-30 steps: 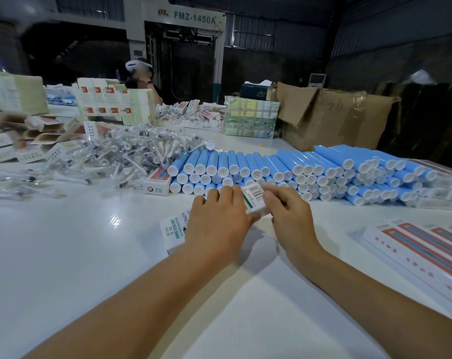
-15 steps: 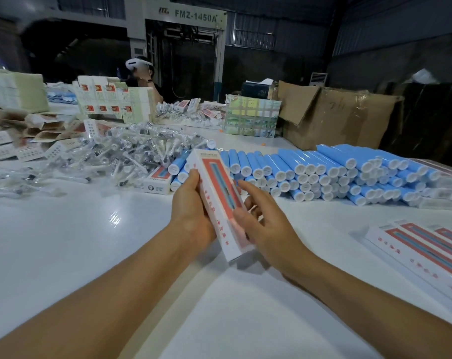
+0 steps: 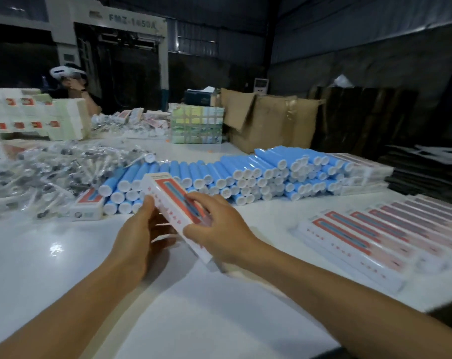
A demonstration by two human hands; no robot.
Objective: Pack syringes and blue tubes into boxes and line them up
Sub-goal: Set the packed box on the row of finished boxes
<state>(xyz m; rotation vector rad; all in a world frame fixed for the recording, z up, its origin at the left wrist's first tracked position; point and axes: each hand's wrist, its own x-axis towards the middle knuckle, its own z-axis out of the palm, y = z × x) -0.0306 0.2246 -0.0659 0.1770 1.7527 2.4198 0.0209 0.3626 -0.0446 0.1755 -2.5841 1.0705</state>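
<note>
Centrally, both hands hold one long white cardboard box with a red-and-blue printed face (image 3: 173,203) tilted above the glossy white desk (image 3: 51,255): left hand (image 3: 139,237) cups it from the left side with thumb along its edge, right hand (image 3: 219,229) has fingers curled over its top face near the lower end. Just behind the box, a stacked pile of blue tubes with white caps (image 3: 245,174) runs left to right, caps facing the camera. Left of that, a heap of clear-wrapped syringes (image 3: 51,174), with a small white-and-red box (image 3: 87,206) lying at its near edge touching the tubes. On the right, a row of flat white boxes with red stripes (image 3: 390,229) is lined up side by side, reaching the desk's right edge. Bare desk surface lies in front of and left of the hands. Brown cardboard carton (image 3: 271,120) stands far back.
</note>
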